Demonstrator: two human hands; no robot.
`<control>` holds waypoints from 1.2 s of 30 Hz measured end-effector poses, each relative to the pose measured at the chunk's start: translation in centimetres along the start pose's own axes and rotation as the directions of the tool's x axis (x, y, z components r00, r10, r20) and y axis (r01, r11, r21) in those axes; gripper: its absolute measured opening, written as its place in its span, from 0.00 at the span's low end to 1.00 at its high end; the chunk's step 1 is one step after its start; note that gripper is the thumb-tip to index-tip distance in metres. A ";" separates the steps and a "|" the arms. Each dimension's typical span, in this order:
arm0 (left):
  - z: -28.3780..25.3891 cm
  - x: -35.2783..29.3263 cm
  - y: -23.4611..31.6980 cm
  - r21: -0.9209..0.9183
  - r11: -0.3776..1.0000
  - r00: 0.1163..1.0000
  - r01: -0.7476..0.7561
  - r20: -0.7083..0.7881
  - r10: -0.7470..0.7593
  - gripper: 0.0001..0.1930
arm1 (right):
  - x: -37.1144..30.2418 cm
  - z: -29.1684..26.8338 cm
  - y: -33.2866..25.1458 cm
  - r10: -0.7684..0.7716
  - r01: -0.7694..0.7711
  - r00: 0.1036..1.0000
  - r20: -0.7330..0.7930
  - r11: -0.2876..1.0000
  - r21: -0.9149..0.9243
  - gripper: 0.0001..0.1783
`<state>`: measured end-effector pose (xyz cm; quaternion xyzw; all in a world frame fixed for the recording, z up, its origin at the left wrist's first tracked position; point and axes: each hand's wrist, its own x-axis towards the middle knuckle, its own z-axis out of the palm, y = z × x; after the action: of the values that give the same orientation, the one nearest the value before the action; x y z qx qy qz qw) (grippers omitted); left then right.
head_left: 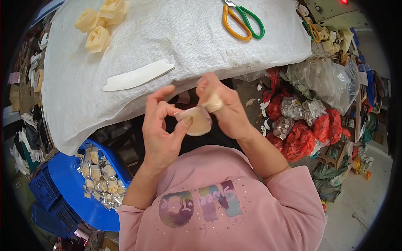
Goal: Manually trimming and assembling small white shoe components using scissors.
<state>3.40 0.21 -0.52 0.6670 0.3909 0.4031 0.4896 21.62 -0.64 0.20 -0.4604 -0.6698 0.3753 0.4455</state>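
In front of my chest, my left hand [161, 129] pinches a small cream piece [198, 122] with a rounded lower edge. The thumb presses on its face and the other fingers curl behind it. At the piece's upper right edge, my right hand [227, 106] is closed, its fingers slightly blurred. A pale cream wad [212, 103] shows at these fingers; its kind is unclear. Beyond my hands, a long white curved strip [138, 75] lies on the white woven cloth [201, 46] of the table. Scissors [243, 21] with one orange and one green handle lie farther back.
Several cream moulded pieces [99, 38] sit at the table's far left. A blue plastic chair [65, 169] at my left holds a heap of small cream-and-silver parts [100, 175]. Blue crates [46, 188] stand beside it. Red plastic bags [299, 140] and clear bags [335, 81] lie at the right.
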 end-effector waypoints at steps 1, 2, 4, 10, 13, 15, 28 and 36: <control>-0.2 0.1 0.1 -0.060 0.997 0.999 0.043 -0.010 -0.043 0.07 | -0.1 0.2 0.2 0.093 -0.063 0.988 -0.122 0.970 0.235 0.11; -0.4 0.2 0.1 -0.120 0.989 0.996 0.084 -0.018 -0.087 0.08 | -0.3 0.4 0.5 0.211 -0.091 0.954 -0.215 0.882 0.463 0.15; -0.6 0.4 -0.1 -0.079 0.997 0.997 -0.007 -0.071 0.001 0.09 | -0.5 -0.6 1.1 0.161 -0.035 0.960 -0.228 0.879 0.475 0.18; -0.9 0.7 -0.2 0.302 0.809 0.862 -0.504 0.114 0.494 0.09 | 0.2 -1.6 -0.1 0.361 -0.456 0.890 0.278 0.703 0.545 0.38; -1.1 0.4 -0.4 0.112 0.920 0.927 -0.375 0.025 0.374 0.22 | -0.1 -1.1 0.6 0.172 -0.138 0.983 -0.068 0.925 0.354 0.35; -0.8 0.4 -0.6 -0.151 0.978 0.989 -0.144 0.005 0.146 0.40 | -0.2 -1.0 0.6 0.072 -0.050 0.994 -0.083 0.969 0.242 0.36; 2.0 -0.2 0.2 -0.745 0.594 0.947 0.304 0.171 -0.270 0.30 | -0.4 1.9 0.9 -0.102 0.125 0.986 -0.132 0.976 0.181 0.47; 1.7 -0.2 -0.1 -0.779 0.528 0.932 0.338 0.198 -0.305 0.32 | -0.4 1.9 1.4 -0.170 0.173 0.985 -0.043 0.979 0.103 0.45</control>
<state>4.84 -0.56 -0.94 0.2982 0.2741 0.4257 0.8092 20.27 -0.80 -1.76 -0.3830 -0.6783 0.3627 0.5115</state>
